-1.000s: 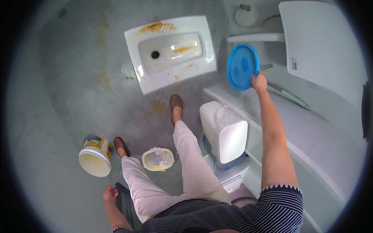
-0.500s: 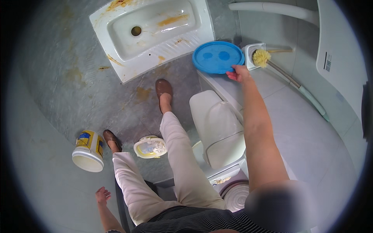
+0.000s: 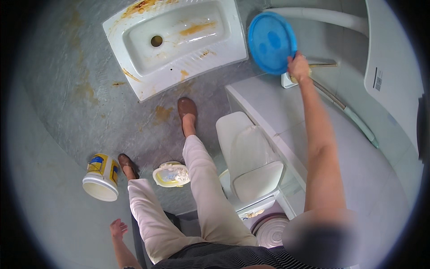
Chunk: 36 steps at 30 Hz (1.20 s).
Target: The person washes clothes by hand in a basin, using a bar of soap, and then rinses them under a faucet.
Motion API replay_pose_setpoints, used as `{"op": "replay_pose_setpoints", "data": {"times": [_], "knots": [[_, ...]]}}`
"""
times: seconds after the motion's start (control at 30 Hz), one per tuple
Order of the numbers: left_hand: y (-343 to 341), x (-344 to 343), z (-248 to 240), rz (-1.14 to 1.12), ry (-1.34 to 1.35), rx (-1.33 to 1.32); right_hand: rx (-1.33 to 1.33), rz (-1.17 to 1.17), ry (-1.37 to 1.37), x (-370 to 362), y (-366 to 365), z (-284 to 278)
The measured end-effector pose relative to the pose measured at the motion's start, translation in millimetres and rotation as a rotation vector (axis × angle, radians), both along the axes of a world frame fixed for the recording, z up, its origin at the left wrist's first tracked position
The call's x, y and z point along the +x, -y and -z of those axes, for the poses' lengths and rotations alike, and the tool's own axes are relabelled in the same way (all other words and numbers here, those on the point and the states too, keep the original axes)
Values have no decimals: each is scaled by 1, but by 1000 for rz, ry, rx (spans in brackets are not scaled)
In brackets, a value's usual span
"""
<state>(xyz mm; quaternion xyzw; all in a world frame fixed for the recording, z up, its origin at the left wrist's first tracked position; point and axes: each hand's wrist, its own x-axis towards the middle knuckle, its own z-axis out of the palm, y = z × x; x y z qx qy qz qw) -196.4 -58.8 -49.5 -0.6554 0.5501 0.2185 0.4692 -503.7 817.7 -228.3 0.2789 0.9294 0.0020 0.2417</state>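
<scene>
My right hand (image 3: 299, 68) grips the rim of a round blue plastic lid (image 3: 268, 40), which is tilted up on edge past the end of a pale ledge (image 3: 286, 105). Behind that hand, a white brush holder (image 3: 286, 81) is mostly covered. A long-handled brush lies there too, its pale green grip (image 3: 362, 122) trailing along the wall; its yellow bristles are nearly hidden by my hand. Down at the lower left, my left hand (image 3: 119, 228) hangs beside my leg, empty, with its fingers apart.
A white squat toilet pan (image 3: 148, 85) with brown stains is set in the grey floor ahead. By my feet stand a yellow and white bucket (image 3: 101, 188) and a small waste basket (image 3: 159, 178) with crumpled paper. A white lidded container (image 3: 237, 139) stands beside my right leg.
My right hand has lifted the blue lid off the ledge's end, moving it forward and right and tilting it. It now covers the brush head. My left hand has hardly moved.
</scene>
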Motion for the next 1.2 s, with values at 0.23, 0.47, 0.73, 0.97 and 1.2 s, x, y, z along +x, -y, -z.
{"op": "replay_pose_setpoints", "data": {"times": [0.23, 0.47, 0.73, 0.97, 1.2], "knots": [[-2, 13, -16, 2, 33, -58, 150, 43, -66, -44, -57, 26], [-17, 10, -25, 37, 98, -121, 59, 211, -99, -40, -86, 35], [-24, 2, -23, 51, 80, -85, 65, 218, -23, -43, -85, 36], [-12, 10, -13, 51, 77, -66, 224, 99, -17, -46, -103, 37], [-13, 41, -10, -39, 71, -32, 250, -73, -47, -62, -55, 31]]}}
